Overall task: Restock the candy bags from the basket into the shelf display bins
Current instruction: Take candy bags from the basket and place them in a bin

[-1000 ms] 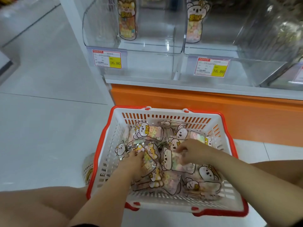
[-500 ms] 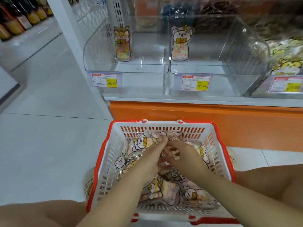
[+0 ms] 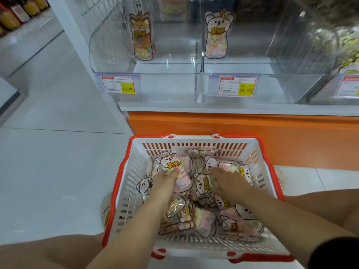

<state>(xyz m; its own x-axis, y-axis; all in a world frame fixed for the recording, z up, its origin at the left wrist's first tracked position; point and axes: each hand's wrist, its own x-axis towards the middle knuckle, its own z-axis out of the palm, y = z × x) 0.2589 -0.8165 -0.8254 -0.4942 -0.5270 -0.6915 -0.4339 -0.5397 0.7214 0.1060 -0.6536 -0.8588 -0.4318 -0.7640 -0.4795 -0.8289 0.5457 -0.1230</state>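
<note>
**A:** While both arms reach down, where do the candy bags [image 3: 196, 216] lie?

**B:** They're heaped in the white basket [image 3: 124, 171] with the red rim. It stands on the floor [image 3: 48, 171], just in front of the orange foot of the shelf [image 3: 213, 108].

**A:** And the left hand [image 3: 165, 184]?

**B:** It's on the left side of the heap. Its fingers are closed on the lower part of a koala bag [image 3: 169, 162], and the printed face stands up above the knuckles.

**A:** The right hand [image 3: 228, 179]?

**B:** It lies palm down on the bags at the right side of the basket. The fingers are stretched leftward and fairly straight, resting on the pile. It grips nothing that I can see.

**A:** What about the bins?

**B:** Two clear ones sit side by side on the shelf, above and behind the basket. The left bin [image 3: 165, 88] has a single fox-faced bag [image 3: 141, 35] standing upright against its back wall. The right bin [image 3: 275, 88] has a single koala-faced bag [image 3: 217, 33] standing the same way.

**A:** Any labels?

**B:** Each bin has one on its front. The left price tag [image 3: 118, 84] and the right price tag [image 3: 237, 86] both read 16.80 on a yellow patch.

**A:** Anything further right?

**B:** There's a third bin [image 3: 320, 55] with yellow-printed packs in it, too blurred to describe.
</note>
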